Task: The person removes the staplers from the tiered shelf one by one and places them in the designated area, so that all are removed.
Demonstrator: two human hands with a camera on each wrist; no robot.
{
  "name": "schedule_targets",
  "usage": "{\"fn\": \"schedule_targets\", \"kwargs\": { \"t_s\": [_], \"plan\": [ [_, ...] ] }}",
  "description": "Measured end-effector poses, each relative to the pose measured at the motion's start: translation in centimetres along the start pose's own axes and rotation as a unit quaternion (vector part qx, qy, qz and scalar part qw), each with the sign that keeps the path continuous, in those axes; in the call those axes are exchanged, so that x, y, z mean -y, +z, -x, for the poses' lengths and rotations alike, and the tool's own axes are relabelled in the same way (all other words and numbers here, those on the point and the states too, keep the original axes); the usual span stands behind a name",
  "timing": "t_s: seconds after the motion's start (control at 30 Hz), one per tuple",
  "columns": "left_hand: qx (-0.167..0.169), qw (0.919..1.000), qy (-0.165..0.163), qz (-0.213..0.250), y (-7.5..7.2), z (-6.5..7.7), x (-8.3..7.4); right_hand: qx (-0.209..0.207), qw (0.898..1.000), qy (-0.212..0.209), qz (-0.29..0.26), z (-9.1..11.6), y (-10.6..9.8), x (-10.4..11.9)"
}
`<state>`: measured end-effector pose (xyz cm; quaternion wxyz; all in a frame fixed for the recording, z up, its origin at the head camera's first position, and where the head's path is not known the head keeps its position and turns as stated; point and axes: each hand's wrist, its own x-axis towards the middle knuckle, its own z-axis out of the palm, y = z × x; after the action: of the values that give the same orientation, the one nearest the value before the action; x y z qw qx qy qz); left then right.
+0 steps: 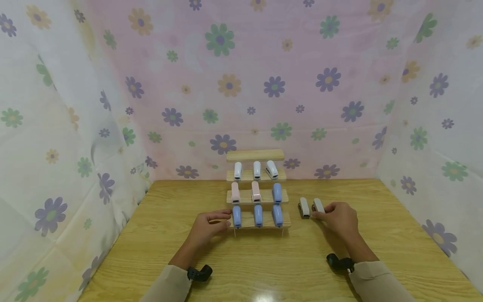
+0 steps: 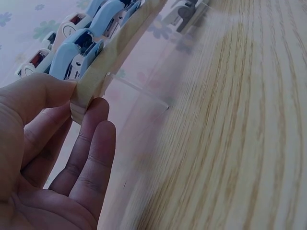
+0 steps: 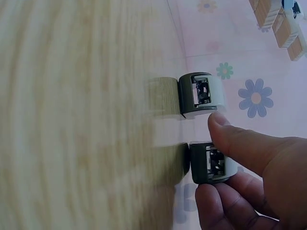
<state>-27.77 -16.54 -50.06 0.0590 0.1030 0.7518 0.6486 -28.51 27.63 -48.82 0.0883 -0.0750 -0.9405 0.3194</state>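
Observation:
A tiered wooden display rack (image 1: 247,220) holds mini staplers. At its lowest tier's left end my left hand (image 1: 207,228) pinches the board's edge (image 2: 88,91) between thumb and fingers, beside a blue stapler (image 2: 72,52). To the right of the rack, two white staplers with dark grey bases stand on the table. My right hand (image 1: 339,218) grips the right-hand one, a white stapler (image 1: 318,205), by its sides; in the right wrist view that stapler (image 3: 213,163) sits between thumb and fingers. The other white stapler (image 1: 304,208) stands just left of it, untouched.
Three blue staplers (image 1: 258,215) line the lowest tier. Above them are two pink staplers (image 1: 255,192) and a blue one (image 1: 277,192), then three white staplers (image 1: 257,170). The top board (image 1: 255,155) is bare. Flowered cloth (image 1: 249,54) encloses the wooden table (image 1: 241,268) at back and sides.

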Motion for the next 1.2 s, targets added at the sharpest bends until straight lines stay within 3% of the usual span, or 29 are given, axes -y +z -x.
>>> {"fn": "schedule_targets", "kwargs": {
  "t_s": [0.43, 0.67, 0.93, 1.2],
  "plan": [
    [0.006, 1.0000, 0.006, -0.002, -0.1, -0.1, 0.4, 0.010, 1.000, -0.005, 0.011, 0.0, 0.0, -0.2],
    [0.001, 0.9996, 0.009, -0.025, -0.1, 0.1, 0.7, 0.033, 0.999, 0.004, 0.007, 0.0, -0.2, -0.2],
    [0.000, 1.0000, 0.007, 0.000, 0.1, -0.2, 1.0, 0.043, 0.999, -0.004, 0.019, 0.1, -0.3, -0.4],
    [-0.005, 0.9999, 0.006, -0.008, 0.0, -0.1, 0.4, 0.039, 0.999, 0.008, 0.023, 0.4, -0.6, 0.3]
  ]
}}
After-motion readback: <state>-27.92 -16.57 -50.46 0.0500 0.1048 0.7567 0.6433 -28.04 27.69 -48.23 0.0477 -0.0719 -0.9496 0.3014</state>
